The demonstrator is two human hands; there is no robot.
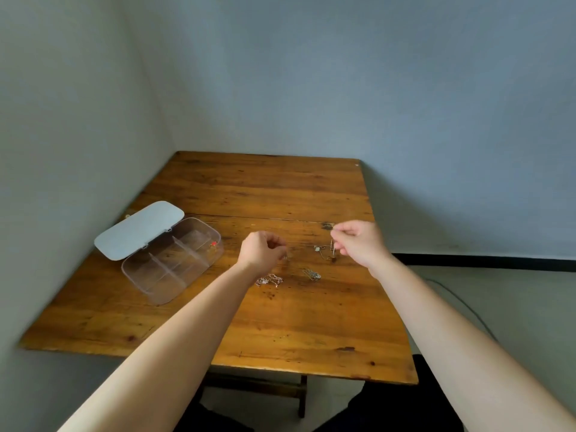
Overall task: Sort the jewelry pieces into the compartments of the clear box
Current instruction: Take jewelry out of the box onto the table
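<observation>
Your left hand (263,249) hovers over the middle of the table (280,322), fingers curled in and pinched together near a small piece (288,256) at its fingertips; the picture is too blurred there for you to be sure the piece is actually gripped, or whether it lies on the wood. Your right hand (358,241) is raised toward the right edge, thumb and forefinger closed on a thin chain (332,249) that hangs down from the pinch. The chain's lower end reaches the wood, where a pale pendant (317,248) sits just left of it, between your two hands.

Two more pieces lie loose on the table on your side of the hands. A reddish chain (269,280) is bunched just below your left wrist, almost under the forearm. A silver piece (311,273) lies to its right, apart from it and well clear of your right hand.

The box (174,260) sits near the left edge, well apart from both hands, with its lid (138,229) swung open toward the far left corner. Dividers split it into several compartments. One small item with a red bead (213,243) rests in the compartment at the far right end of the box, the end nearest your left hand. The other compartments look bare, as far as the clear plastic lets you judge.
</observation>
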